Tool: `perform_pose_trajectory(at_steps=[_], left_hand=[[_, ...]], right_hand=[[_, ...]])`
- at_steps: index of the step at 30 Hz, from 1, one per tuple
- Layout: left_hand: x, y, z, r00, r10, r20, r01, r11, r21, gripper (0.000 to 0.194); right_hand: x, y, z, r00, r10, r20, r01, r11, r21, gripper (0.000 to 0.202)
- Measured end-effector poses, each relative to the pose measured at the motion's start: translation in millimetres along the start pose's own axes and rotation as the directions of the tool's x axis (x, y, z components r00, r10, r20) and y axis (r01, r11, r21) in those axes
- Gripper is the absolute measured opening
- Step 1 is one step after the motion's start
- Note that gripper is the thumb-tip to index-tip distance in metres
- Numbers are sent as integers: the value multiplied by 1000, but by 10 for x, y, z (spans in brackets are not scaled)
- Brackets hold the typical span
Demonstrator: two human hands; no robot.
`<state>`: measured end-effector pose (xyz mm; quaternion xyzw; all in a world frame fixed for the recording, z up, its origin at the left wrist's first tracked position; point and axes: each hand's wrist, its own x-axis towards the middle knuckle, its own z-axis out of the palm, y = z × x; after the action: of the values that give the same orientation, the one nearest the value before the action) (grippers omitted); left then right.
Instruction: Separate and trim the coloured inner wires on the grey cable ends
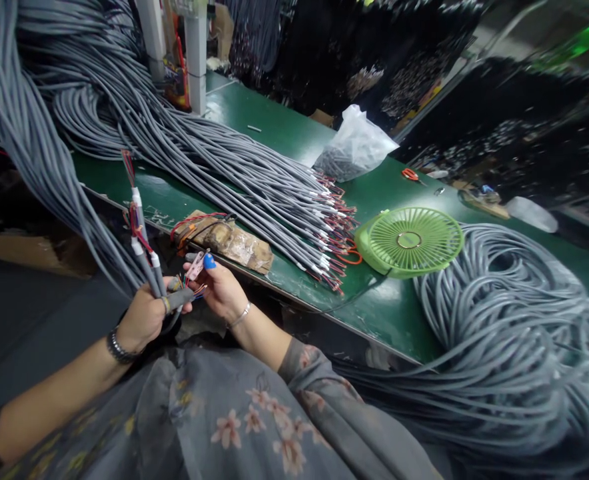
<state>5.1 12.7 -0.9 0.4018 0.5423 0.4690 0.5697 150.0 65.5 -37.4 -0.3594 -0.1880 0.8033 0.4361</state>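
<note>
From the head camera, the left hand is gripping a small bunch of grey cables in a closed fist, their stripped ends pointing up, just in front of the green table. The right hand is pinching a small pink connector between thumb and fingers (thumbnail painted blue), touching the wire tips. More cables are lying across the table beside a green fan.

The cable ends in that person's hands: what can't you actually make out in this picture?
- Head view: what the right hand pinches is too small; the fingers cover it.
- The left hand hides the lower ends of the grey cables.
- The white bag hides its contents.
- Far background: blurred.
</note>
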Motion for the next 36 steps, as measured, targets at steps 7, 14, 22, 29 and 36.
perform_pose_trajectory(at_steps=[7,14,22,29,36], left_hand=[[-54,-7,-24,999,44,-21,-43,998,48,43],[-194,-150,-168,992,78,-98,-72,995,68,38],[-201,-113,-191,995,96,2,-94,977,191,39],[-227,-112,-240,994,87,58,-99,967,236,43],[-226,-111,-173,988,102,-114,-93,993,78,33]], right_hand=[[-27,-10,-56,998,51,37,-50,998,-50,59],[-231,102,-322,973,91,213,-34,966,-255,61],[-333,199,-104,982,-77,170,136,919,-369,58],[-267,244,-39,989,-73,125,119,906,-406,64],[-283,237,-87,990,-69,123,115,905,-410,60]])
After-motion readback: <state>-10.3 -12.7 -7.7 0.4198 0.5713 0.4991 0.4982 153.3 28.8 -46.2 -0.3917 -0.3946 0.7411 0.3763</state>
